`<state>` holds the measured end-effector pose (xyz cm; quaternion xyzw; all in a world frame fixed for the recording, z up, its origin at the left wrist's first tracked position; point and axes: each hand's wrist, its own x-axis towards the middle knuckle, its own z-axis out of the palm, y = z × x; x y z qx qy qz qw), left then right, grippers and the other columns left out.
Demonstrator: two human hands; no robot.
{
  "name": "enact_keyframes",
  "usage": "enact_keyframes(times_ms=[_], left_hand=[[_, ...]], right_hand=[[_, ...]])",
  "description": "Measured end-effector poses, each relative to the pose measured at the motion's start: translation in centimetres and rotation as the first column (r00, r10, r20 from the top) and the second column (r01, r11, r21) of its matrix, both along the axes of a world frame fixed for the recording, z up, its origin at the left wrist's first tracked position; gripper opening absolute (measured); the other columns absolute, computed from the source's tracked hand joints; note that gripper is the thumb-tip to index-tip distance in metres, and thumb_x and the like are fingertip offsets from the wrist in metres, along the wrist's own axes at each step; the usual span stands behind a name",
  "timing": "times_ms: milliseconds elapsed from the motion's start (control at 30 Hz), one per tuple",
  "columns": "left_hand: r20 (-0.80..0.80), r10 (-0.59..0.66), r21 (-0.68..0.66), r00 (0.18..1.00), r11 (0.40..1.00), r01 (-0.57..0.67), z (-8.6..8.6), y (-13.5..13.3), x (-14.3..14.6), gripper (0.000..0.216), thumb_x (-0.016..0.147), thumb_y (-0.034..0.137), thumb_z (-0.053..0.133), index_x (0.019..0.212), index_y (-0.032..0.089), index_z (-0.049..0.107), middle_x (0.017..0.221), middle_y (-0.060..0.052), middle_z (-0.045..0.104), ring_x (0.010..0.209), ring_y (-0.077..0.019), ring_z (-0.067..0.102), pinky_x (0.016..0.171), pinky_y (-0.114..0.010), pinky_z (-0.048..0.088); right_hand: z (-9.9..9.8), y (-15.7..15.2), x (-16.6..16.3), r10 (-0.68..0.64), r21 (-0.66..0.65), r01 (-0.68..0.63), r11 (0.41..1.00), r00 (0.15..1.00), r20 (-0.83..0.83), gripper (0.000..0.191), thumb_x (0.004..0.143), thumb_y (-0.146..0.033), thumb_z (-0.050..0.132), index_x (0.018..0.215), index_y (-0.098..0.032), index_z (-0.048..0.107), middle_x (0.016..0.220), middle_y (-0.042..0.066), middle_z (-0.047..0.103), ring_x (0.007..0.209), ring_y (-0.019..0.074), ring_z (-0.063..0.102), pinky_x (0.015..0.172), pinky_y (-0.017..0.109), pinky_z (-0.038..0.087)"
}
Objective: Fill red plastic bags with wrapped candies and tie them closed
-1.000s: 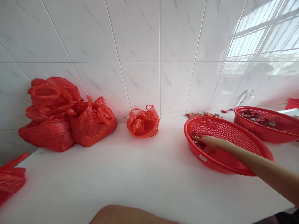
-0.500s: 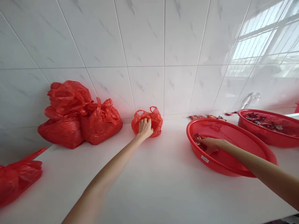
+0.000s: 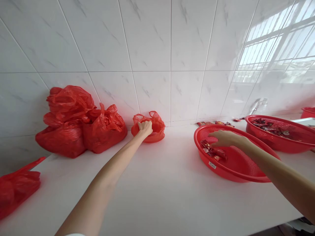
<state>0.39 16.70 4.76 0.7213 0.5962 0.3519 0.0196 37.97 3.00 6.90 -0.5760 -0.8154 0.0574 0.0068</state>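
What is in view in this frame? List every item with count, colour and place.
small plastic bag: 1, red, at the wall, mid-counter, gripped by the left hand
large plastic bags: a pile, exact count unclear, red, against the wall at left
flat plastic bag: 1, red, counter's left edge
near basket: 1, red mesh, right of centre
wrapped sweets: several, dark red, in the near basket
far basket: 1, red, holds more sweets, far right
loose sweets: a few, along the wall
counter: 1, white
left hand: closed on the small bag
right hand: over the sweets; grasp unclear
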Motion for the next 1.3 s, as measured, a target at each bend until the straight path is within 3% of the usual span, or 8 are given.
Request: enact_keyframes(times_ms=[267, 400, 533, 667, 767, 1033, 1200, 1300], left_hand=[[0.328, -0.123, 0.191, 0.937, 0.98, 0.062, 3.8, -2.2, 0.9, 0.016, 0.074, 0.01, 0.06, 0.082, 0.023, 0.066, 0.094, -0.01, 0.074, 0.101, -0.0308, 0.066, 0.099, -0.043, 0.043], [0.543, -0.188, 0.297, 0.818, 0.955, 0.021, 4.4, -3.7, 1.2, 0.014, 0.08, 0.015, 0.054, 0.088, 0.022, 0.064, 0.104, -0.008, 0.073, 0.104, -0.0233, 0.065, 0.099, -0.034, 0.046], [0.7, -0.215, 0.314, 0.681, 0.949, -0.023, 4.5, -5.3, 1.3, 0.013, 0.082, 0.021, 0.05, 0.092, 0.02, 0.058, 0.102, -0.008, 0.071, 0.099, -0.0203, 0.067, 0.092, -0.032, 0.051], [0.825, -0.299, 0.249, 0.479, 0.954, 0.166, 3.4, -8.7, 2.5, 0.015, 0.08, 0.029, 0.056, 0.093, 0.021, 0.055, 0.092, -0.004, 0.071, 0.083, -0.0186, 0.069, 0.074, -0.029, 0.055], [0.874, -0.371, 0.224, 0.313, 0.881, 0.418, 2.1, -11.9, 3.6, 0.02, 0.079, 0.033, 0.063, 0.094, 0.023, 0.056, 0.092, -0.003, 0.071, 0.078, -0.0171, 0.068, 0.069, -0.028, 0.053], [0.871, -0.296, 0.09, 0.392, 0.881, 0.464, -0.2, -13.1, 2.7, 0.035, 0.079, 0.045, 0.068, 0.103, 0.023, 0.056, 0.095, -0.005, 0.07, 0.082, -0.0198, 0.068, 0.069, -0.03, 0.052], [0.824, -0.283, 0.097, 0.491, 0.924, 0.369, -0.1, -13.2, 1.6, 0.035, 0.078, 0.042, 0.069, 0.105, 0.021, 0.061, 0.111, -0.008, 0.068, 0.108, -0.0232, 0.065, 0.094, -0.036, 0.05], [0.797, -0.344, 0.078, 0.496, 0.873, 0.481, 0.5, -14.6, 1.8, 0.043, 0.08, 0.048, 0.067, 0.112, 0.02, 0.059, 0.112, -0.01, 0.068, 0.104, -0.0243, 0.066, 0.094, -0.04, 0.051]], right_hand=[[3.3, -1.4, -8.7, 0.083, 0.285, -0.05, 0.957, 0.991, -0.105, 0.066, 0.092, -0.039, 0.058, 0.154, -0.031, 0.037, 0.153, 0.012, 0.048, 0.101, 0.0283, 0.07, 0.081, 0.038, 0.055], [2.4, -1.2, -12.8, 0.179, 0.224, -0.159, 0.961, 0.981, -0.075, 0.069, 0.088, -0.035, 0.063, 0.153, -0.031, 0.039, 0.16, 0.016, 0.037, 0.082, 0.0233, 0.073, 0.066, 0.035, 0.055], [0.9, -0.1, -14.1, 0.174, 0.13, -0.141, 0.981, 0.941, -0.292, 0.063, 0.091, -0.043, 0.062, 0.149, -0.025, 0.044, 0.152, 0.018, 0.049, 0.091, 0.0259, 0.073, 0.077, 0.041, 0.057], [0.8, -0.1, -14.9, 0.076, 0.004, -0.117, 0.993, 0.622, -0.779, 0.071, 0.09, -0.058, 0.06, 0.149, -0.023, 0.039, 0.14, 0.017, 0.059, 0.105, 0.0246, 0.069, 0.088, 0.042, 0.057], [1.1, -1.2, -15.8, 0.092, 0.022, -0.202, 0.979, 0.344, -0.935, 0.06, 0.087, -0.058, 0.065, 0.133, -0.022, 0.051, 0.125, 0.013, 0.068, 0.106, 0.0241, 0.068, 0.086, 0.04, 0.059], [-0.5, -3.7, -15.9, 0.141, 0.128, -0.081, 0.988, 0.182, -0.973, 0.027, 0.087, -0.046, 0.065, 0.084, -0.02, 0.066, 0.084, 0.003, 0.072, 0.08, 0.0202, 0.069, 0.08, 0.04, 0.059], [-1.4, -5.0, -15.7, 0.19, 0.218, 0.08, 0.973, 0.262, -0.946, 0.012, 0.088, -0.029, 0.058, 0.087, -0.021, 0.067, 0.085, 0.002, 0.071, 0.078, 0.019, 0.068, 0.075, 0.037, 0.059], [-2.1, -5.8, -16.5, 0.263, 0.338, 0.155, 0.928, 0.369, -0.892, 0.012, 0.086, -0.023, 0.056, 0.089, -0.023, 0.068, 0.094, 0.004, 0.069, 0.074, 0.0173, 0.066, 0.07, 0.035, 0.059]])
